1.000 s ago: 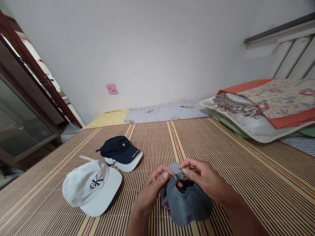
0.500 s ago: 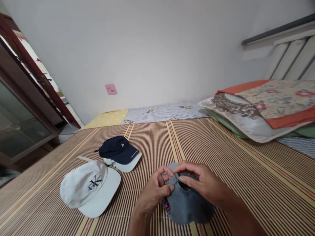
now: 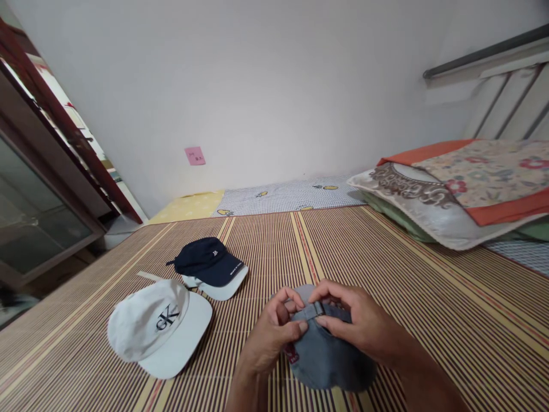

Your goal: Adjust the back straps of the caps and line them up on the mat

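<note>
A grey-blue baseball cap [image 3: 330, 360] lies in front of me on the striped mat, its back strap facing up and a dark red patch on its left side. My left hand [image 3: 277, 326] pinches the left part of the strap between thumb and fingers. Close beside it, my right hand [image 3: 354, 315] is closed on the strap at the small metal buckle [image 3: 318, 308]. Part of the cap's brim is hidden behind my fingers. To the left rest a white cap [image 3: 146, 323] with black letters and a navy cap [image 3: 208, 260] set over another white brim.
The striped bamboo mat [image 3: 266, 252] covers the bed. Pillows [image 3: 433, 212] with a floral, orange-edged cover [image 3: 506, 171] are stacked at the right. A pink note [image 3: 195, 155] is on the wall behind. A glass-fronted cabinet [image 3: 30, 206] stands at left.
The strap now lies flatter across the opening, with its buckle plainly showing. My right hand has shifted slightly right along it, while my left hand keeps its pinch.
</note>
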{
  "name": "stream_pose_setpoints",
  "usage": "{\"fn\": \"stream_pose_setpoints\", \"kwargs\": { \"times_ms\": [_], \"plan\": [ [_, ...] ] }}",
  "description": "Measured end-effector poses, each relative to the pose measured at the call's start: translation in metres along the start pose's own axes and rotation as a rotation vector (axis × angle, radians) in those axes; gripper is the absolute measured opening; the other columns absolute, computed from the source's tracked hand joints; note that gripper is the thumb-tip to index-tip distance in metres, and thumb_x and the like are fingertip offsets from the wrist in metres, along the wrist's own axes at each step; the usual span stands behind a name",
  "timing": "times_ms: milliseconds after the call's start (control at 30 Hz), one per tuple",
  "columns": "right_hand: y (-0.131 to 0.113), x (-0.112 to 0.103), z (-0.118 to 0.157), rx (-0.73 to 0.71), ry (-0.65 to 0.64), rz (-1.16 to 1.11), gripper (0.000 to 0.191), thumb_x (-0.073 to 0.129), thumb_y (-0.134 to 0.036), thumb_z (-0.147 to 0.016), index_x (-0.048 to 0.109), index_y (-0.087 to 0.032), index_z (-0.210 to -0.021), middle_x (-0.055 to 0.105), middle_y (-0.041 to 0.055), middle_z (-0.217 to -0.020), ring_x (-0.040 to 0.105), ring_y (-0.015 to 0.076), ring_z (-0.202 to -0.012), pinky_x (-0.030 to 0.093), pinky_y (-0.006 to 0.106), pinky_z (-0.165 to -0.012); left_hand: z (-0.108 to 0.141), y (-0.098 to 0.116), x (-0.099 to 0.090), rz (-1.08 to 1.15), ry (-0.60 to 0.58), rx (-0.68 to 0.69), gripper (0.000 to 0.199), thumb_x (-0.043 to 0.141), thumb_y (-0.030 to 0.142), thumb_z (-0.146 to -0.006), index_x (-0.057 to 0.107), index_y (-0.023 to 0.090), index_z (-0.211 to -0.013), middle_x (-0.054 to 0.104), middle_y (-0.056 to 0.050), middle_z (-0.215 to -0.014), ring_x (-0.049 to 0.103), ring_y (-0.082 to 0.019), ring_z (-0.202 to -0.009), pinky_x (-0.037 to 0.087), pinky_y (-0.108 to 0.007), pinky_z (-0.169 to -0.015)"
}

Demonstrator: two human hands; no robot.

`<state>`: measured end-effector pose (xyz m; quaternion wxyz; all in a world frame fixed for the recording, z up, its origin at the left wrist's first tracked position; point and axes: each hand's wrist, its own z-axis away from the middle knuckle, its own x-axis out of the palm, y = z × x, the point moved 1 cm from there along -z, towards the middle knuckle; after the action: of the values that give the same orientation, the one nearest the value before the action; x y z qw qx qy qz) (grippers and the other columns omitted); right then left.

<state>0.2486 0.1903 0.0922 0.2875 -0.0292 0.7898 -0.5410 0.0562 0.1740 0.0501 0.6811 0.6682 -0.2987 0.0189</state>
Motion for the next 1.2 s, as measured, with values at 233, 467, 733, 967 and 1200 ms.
{"fn": "stream_pose_setpoints", "kwargs": {
  "times_ms": [233,467,733,967,1200],
  "plan": [
    [0.008,-0.005,0.001,0.003,-0.019,-0.137,0.016,0.067,-0.022,-0.080,0.070,-0.024,-0.095,0.067,-0.0002,-0.091,0.064,0.0199,-0.087,0.049,0.032,-0.079,0.000,0.003,-0.002,-0.223,0.065,-0.065,0.027,0.078,0.037,-0.080,0.057,0.021,-0.080,0.052,0.004,-0.069,0.040,-0.008,-0.054,0.028,-0.020,-0.048],
    [0.007,-0.007,0.000,-0.030,-0.037,-0.121,0.016,0.066,-0.018,-0.081,0.070,-0.025,-0.095,0.068,-0.0008,-0.097,0.064,0.0195,-0.094,0.046,0.033,-0.086,0.003,-0.001,-0.006,-0.278,0.107,-0.078,0.038,0.076,0.054,-0.082,0.061,0.019,-0.080,0.046,0.005,-0.063,0.039,-0.009,-0.052,0.030,-0.020,-0.046],
    [0.005,-0.007,-0.001,0.014,-0.055,-0.058,0.017,0.065,-0.017,-0.078,0.071,-0.025,-0.092,0.068,-0.0018,-0.095,0.062,0.0186,-0.093,0.044,0.032,-0.084,-0.001,-0.004,-0.004,-0.241,0.145,-0.095,0.040,0.082,0.052,-0.079,0.058,0.019,-0.079,0.045,0.007,-0.064,0.036,-0.008,-0.050,0.030,-0.017,-0.039],
    [0.008,-0.005,-0.001,0.012,-0.001,-0.054,0.015,0.066,-0.021,-0.076,0.070,-0.023,-0.090,0.068,0.0001,-0.094,0.063,0.0202,-0.090,0.045,0.034,-0.083,-0.002,-0.006,-0.006,-0.202,0.130,-0.064,0.037,0.082,0.046,-0.076,0.056,0.020,-0.076,0.043,0.008,-0.061,0.035,-0.008,-0.049,0.028,-0.019,-0.042],
    [0.007,-0.006,-0.002,-0.016,-0.010,-0.041,0.019,0.068,-0.020,-0.075,0.075,-0.025,-0.092,0.071,-0.0001,-0.094,0.063,0.0201,-0.092,0.045,0.034,-0.085,0.002,-0.003,-0.008,-0.198,0.097,-0.075,0.037,0.081,0.050,-0.079,0.060,0.020,-0.086,0.046,0.007,-0.063,0.037,-0.008,-0.051,0.028,-0.019,-0.046]
  ]
}}
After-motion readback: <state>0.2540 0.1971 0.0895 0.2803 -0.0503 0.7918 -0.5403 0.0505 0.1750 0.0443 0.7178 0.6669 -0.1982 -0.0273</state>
